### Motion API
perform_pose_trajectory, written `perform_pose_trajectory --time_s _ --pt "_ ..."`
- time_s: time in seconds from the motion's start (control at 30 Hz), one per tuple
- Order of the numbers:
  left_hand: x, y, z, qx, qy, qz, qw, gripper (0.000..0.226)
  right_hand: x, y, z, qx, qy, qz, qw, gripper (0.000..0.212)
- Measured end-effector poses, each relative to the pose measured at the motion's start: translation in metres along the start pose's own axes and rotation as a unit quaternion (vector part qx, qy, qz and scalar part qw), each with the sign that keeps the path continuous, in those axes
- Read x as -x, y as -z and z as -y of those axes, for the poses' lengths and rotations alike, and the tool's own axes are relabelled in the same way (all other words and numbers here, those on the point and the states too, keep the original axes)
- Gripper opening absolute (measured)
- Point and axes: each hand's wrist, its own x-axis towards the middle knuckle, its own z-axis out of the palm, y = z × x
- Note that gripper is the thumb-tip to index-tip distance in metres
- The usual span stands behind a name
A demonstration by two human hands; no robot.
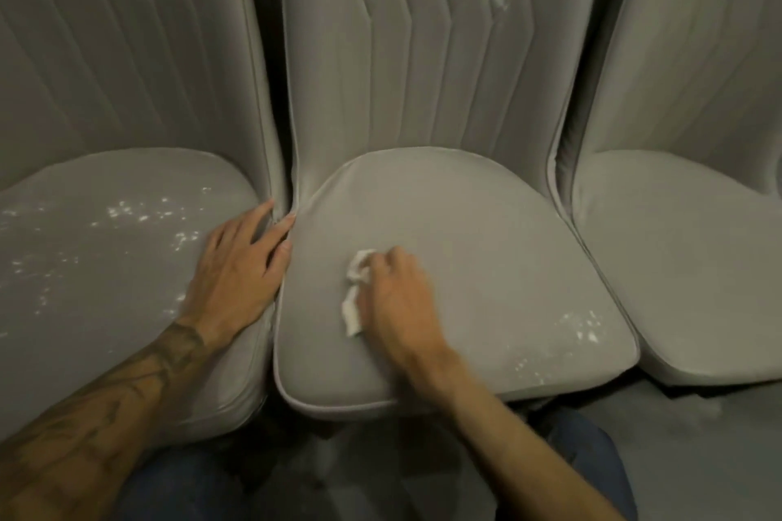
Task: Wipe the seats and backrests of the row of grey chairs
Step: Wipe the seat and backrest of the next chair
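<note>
Head camera: left of the middle seat point(486, 233), the neighbouring seat point(106, 250) is strewn with white specks, so it looks unwiped. The left hand point(237, 262) rests flat on that seat's edge, fingers spread. On the middle seat, the right hand point(397, 296) curls round a crumpled white cloth point(353, 292). More specks point(579, 330) lie at its front right corner. The third seat point(685, 266) looks clean. The backrests point(423, 55) show pale smudges, probably still to do. Grey floor point(677, 436) lies below.

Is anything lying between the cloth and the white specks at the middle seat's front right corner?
Nothing visible. Bare seat lies between the cloth in the right hand and the specks; the left hand rests farther left.
</note>
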Motion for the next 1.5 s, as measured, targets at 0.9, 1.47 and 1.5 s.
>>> perform_pose_trajectory --time_s 0.9,1.47,1.5 --pt "-0.003 0.013 -0.016 -0.024 0.009 0.025 0.999 0.047 0.007 0.006 -0.037 0.01 0.034 -0.051 0.998 0.024" --pt "0.017 0.0 -0.027 -0.033 0.023 -0.045 0.998 0.051 0.01 0.046 -0.138 0.061 -0.112 -0.101 0.987 0.028" --pt "0.017 0.0 -0.028 -0.034 0.026 -0.048 0.998 0.051 0.008 0.043 -0.132 0.086 -0.12 -0.103 0.984 0.029"
